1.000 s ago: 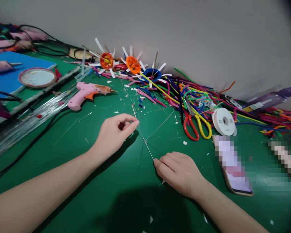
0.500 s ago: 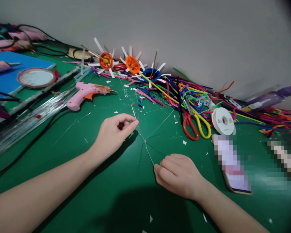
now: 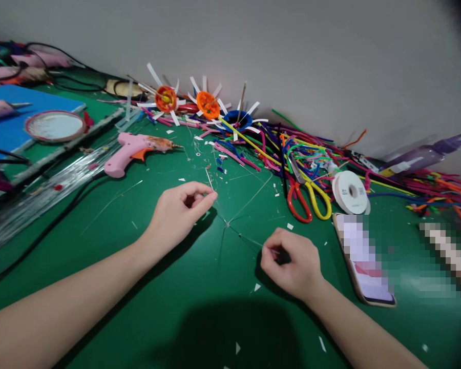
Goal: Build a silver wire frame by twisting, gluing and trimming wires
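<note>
Several thin, pale wire-like strands (image 3: 250,201) meet at a small joint (image 3: 227,224) between my hands, just over the green table. My left hand (image 3: 184,207) pinches one of them between thumb and fingertips; its tip sticks out beyond the fingers. Another strand runs to the right and ends in the closed fingers of my right hand (image 3: 292,261). A small bead-like lump sits on that strand near the joint. I cannot tell whether the strands are wire or stiff line.
A pink glue gun (image 3: 138,151) lies on the left. Scissors (image 3: 301,192), a white spool (image 3: 350,192) and a phone (image 3: 363,259) lie on the right. Fuzzy pipe cleaners (image 3: 269,143) and orange and blue cups with paper strips (image 3: 207,105) line the wall. A purple bottle (image 3: 426,159) lies behind.
My right hand has moved to the right and turned, swinging its strand from pointing down toward me to pointing rightward. My left hand keeps its pinch in nearly the same place.
</note>
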### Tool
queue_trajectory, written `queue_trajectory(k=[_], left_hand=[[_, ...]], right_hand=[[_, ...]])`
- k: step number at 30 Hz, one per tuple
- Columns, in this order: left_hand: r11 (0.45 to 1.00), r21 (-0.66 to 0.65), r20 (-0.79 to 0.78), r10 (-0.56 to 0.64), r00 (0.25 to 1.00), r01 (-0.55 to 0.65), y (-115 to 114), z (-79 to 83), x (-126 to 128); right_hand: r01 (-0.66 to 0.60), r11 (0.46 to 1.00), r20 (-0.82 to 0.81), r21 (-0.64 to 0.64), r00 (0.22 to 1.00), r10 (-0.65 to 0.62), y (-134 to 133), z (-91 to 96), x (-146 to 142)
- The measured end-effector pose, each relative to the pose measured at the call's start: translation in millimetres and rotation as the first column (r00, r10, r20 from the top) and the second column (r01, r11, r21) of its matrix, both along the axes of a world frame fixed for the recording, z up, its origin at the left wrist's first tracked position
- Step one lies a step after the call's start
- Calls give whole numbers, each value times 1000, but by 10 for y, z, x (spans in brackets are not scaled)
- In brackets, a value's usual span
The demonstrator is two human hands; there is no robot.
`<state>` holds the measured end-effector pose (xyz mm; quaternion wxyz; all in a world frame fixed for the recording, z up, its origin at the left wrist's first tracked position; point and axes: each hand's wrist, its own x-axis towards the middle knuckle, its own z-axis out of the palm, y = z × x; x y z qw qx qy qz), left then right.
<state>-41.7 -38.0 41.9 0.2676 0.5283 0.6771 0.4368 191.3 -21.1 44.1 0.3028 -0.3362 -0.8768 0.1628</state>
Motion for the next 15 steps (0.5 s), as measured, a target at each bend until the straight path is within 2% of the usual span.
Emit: queue_trajectory(k=[3,6,10,15], left_hand=[[1000,-2,8,3,1000,-3,-1,6,5],[1000,-6,7,5,1000,-5,0,3,3],[1000,-3,6,6,1000,-6,0,-1,-2],[1000,-4,5,-2,1000,2,-2,2,-6]], right_hand=[[172,970,-94,-170,977,-189,103,-6,55],[188,921,-167,-342,952,-256,183,-50,86],[121,895,-181,-430,959,-217,196,-88,62],[38,927,-140,-374,985,-98,178,-51,8]])
